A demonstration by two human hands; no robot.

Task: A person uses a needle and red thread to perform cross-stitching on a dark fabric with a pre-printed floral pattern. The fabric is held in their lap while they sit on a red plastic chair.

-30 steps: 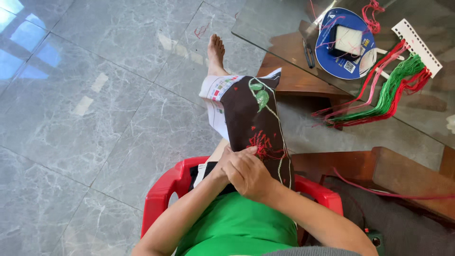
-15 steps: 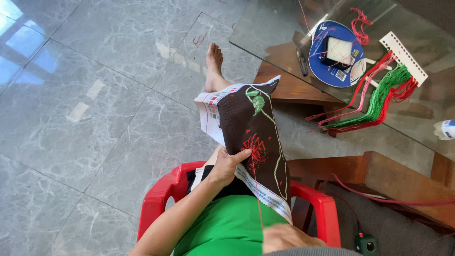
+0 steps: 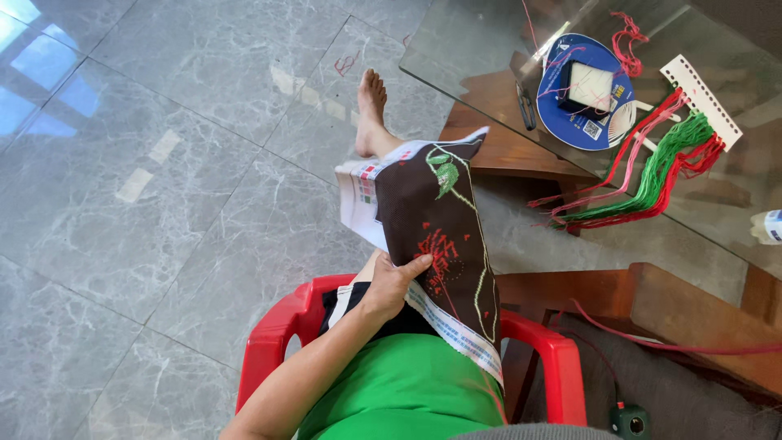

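While left hand [image 3: 393, 285] grips dark embroidery cloth [image 3: 444, 236] edge, forearm bent; right hand unseen.

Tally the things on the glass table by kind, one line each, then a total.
Blue round plate: 1
Thread bundle of red, pink and green strands: 1
White punched thread-card: 1
Black pen: 1
White bottle, partly cut off: 1
Total: 5

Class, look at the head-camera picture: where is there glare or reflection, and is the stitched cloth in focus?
Head view: daylight glares pale blue off the tiled floor at upper left; the glass table shows a soft sheen and reveals the wood beneath; the dark cloth, held by the left hand, is sharp enough to show red and green stitching; the right hand is out of frame.
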